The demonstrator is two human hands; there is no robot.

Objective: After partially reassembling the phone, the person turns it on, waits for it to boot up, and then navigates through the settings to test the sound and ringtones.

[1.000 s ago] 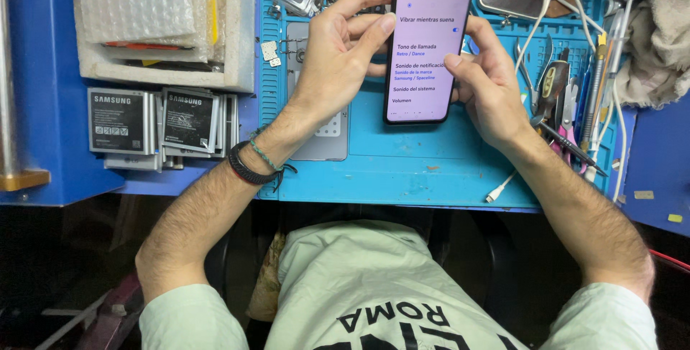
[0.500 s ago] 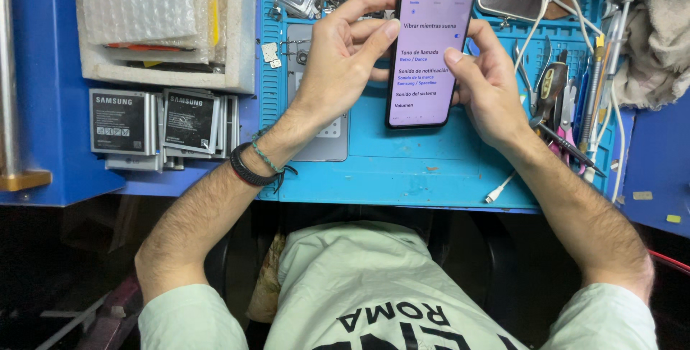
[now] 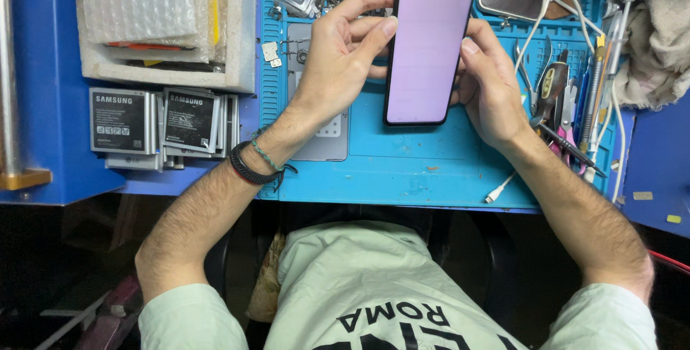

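While it is held upright over the middle of the blue mat point(image 3: 402, 170) on the bench, the smartphone point(image 3: 429, 44) is shown with a black frame and a lit, pale lilac screen. It is clamped between the fingers of the left hand point(image 3: 345, 55) and the right hand point(image 3: 492, 84). Its top edge is cut off by the picture, and its back is hidden.

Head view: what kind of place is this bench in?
Most likely a phone repair bench. Both hands, left and right, hold a lit smartphone over a blue work mat. Phone batteries lie stacked at one side, with tweezers and small tools at the other.
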